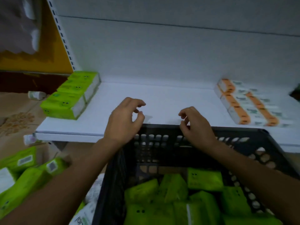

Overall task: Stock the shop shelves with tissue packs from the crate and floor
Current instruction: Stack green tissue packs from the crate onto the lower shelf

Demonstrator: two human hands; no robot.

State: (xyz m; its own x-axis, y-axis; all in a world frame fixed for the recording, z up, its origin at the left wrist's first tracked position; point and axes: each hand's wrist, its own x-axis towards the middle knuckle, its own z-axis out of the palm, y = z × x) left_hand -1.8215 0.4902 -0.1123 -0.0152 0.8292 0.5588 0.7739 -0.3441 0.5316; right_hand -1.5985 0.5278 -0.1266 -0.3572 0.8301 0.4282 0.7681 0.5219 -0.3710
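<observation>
A black plastic crate (266,143) stands against the front edge of a white shelf (162,101) and holds several green tissue packs (204,179). My left hand (125,120) and my right hand (196,125) hover over the crate's far rim and the shelf edge, fingers loosely curled, holding nothing. A row of green tissue packs (73,95) lies at the shelf's left end. White and orange tissue packs (250,103) lie at its right end. More green packs (24,179) lie on the floor at the lower left.
A white back panel (162,51) rises behind the shelf, with a slotted upright (63,38) at its left. A yellow board (48,51) and hanging pale packages (17,25) are at the upper left. A small bottle (35,95) lies on the tan floor.
</observation>
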